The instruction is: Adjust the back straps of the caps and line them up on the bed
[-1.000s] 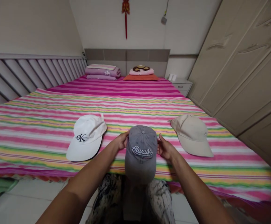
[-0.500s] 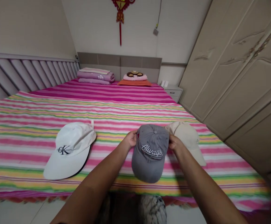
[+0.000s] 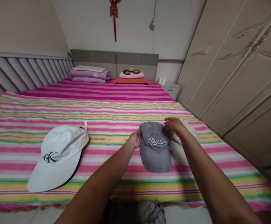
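Note:
A grey baseball cap (image 3: 155, 151) with white "Always" lettering sits on the striped bed cover, its brim toward me. My left hand (image 3: 134, 139) grips the cap's left edge, with the fingertips partly hidden behind it. Above the cap's upper right side, my right hand (image 3: 172, 124) is open, its fingers stretched out to the left and holding nothing. A beige cap (image 3: 181, 152) lies right beside the grey one, partly covered by my right hand and forearm. Off to the left rests a white cap (image 3: 61, 152) with a black "CK" logo and a long brim.
The striped bed cover (image 3: 107, 115) spreads beneath the caps. Folded purple bedding (image 3: 89, 74) and an orange-and-pink stack (image 3: 132, 77) lie by the headboard (image 3: 98, 57). A nightstand (image 3: 171, 89) and a large wardrobe (image 3: 219, 81) stand on the right.
My right hand has let go of the grey cap and lifted, its fingers now spread. The grey cap has moved slightly right, against the beige cap. My left hand stays on it.

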`<state>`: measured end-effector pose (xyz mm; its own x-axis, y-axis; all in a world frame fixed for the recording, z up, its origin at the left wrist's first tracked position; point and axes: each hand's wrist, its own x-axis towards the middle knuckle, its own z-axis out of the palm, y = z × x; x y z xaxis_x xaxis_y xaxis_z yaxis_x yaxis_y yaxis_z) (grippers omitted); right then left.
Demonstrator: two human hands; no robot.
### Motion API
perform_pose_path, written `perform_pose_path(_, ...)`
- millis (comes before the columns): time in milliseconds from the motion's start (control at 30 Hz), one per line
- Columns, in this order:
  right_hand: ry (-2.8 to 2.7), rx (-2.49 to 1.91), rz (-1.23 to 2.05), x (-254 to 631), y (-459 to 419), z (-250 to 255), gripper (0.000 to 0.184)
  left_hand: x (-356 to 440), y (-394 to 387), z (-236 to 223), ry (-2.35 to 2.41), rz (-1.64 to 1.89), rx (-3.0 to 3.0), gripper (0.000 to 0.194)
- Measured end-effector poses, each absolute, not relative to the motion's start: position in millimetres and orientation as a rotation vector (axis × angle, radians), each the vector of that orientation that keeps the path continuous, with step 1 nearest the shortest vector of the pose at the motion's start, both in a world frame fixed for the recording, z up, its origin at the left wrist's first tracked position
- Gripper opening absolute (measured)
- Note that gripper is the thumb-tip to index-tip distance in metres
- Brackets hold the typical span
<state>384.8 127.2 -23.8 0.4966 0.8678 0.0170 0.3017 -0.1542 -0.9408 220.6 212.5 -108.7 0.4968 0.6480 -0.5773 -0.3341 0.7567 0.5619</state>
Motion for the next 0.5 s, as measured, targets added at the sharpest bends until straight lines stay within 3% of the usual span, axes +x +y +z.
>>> perform_pose_path(100,-1.028,-1.805,0.651,382,95,-31,0.015,210,208,-106,0.890,0.611,0.479,0.024)
perform_pose_path(200,-1.053,-1.909,0.580,365,41,-62,0.024,194,195,-106,0.901,0.648,0.547,0.022)
perform_pose_path(367,-0.916,-1.981,0.554,330,-19,-113,0.024,175,156,-111,0.899,0.777,0.627,0.006)
perform_pose_path(500,-0.767,-1.889,0.787,312,-24,-131,0.037,177,130,-118,0.975,0.864,0.671,0.032)
